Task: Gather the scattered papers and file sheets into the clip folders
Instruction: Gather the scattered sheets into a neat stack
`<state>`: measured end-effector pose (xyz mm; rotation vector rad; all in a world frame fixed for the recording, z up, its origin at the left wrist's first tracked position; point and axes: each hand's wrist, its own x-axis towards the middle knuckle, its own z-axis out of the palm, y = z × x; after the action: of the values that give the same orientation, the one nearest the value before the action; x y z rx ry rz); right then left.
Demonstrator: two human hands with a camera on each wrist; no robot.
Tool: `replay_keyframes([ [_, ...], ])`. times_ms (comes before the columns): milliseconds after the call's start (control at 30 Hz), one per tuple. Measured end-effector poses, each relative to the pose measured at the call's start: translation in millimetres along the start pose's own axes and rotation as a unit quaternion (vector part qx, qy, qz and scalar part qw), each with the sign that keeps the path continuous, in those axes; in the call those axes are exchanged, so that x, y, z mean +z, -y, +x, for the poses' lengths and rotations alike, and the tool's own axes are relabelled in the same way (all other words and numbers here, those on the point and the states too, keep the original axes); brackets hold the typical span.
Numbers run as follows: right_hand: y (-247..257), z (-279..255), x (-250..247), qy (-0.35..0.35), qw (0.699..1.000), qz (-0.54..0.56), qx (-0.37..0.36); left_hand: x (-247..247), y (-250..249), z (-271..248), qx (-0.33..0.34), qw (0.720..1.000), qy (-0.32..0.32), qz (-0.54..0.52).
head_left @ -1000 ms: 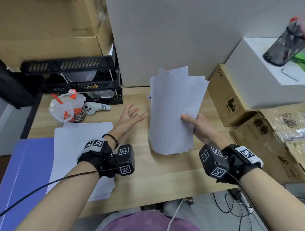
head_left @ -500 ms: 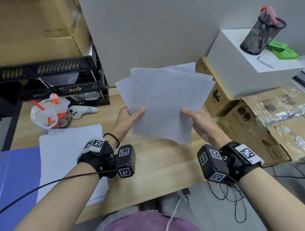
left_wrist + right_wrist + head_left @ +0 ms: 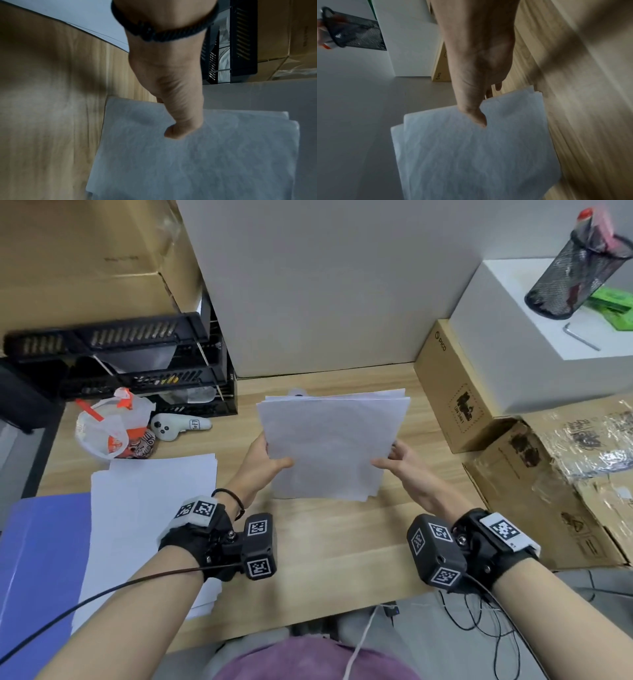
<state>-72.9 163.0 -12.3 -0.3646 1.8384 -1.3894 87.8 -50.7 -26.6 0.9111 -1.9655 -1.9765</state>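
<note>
A bundle of several white sheets (image 3: 332, 443) stands upright above the middle of the wooden desk (image 3: 322, 546), its edges nearly squared. My left hand (image 3: 270, 455) pinches its left edge, thumb on the near face (image 3: 176, 129). On the opposite edge my right hand (image 3: 394, 460) pinches the same bundle (image 3: 471, 155), thumb in front and fingers behind. A second stack of white paper (image 3: 144, 508) lies flat at the left, partly on a blue folder (image 3: 37, 573).
A black stacked letter tray (image 3: 137, 364) stands at the back left, with a plastic bag of cups (image 3: 109, 426) and a white controller (image 3: 178, 424) in front. Cardboard boxes (image 3: 548, 491) line the right side. A white box (image 3: 548, 330) bears a mesh pen cup (image 3: 575, 272).
The fanned-out sheets have been drawn together into a tidier bundle and lowered toward the desk. My left hand, free a second ago, now holds the bundle's left edge.
</note>
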Motion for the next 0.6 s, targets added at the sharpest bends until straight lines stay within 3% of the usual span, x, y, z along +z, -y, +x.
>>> replay_keyframes([
  [333, 28.0, 41.8, -1.6, -0.018, 1.000, 0.013, -0.020, 13.6, -31.9, 18.0, 0.042, 0.995, -0.086, -0.034],
  [500, -8.1, 50.5, 3.7, 0.047, 0.997, -0.043, 0.046, 8.9, 14.0, 3.5, -0.031, 0.996, -0.080, -0.006],
  [600, -14.6, 53.8, 11.8, 0.042, 0.996, -0.056, 0.063, 2.4, 32.6, -3.1, -0.064, 0.993, -0.099, 0.022],
])
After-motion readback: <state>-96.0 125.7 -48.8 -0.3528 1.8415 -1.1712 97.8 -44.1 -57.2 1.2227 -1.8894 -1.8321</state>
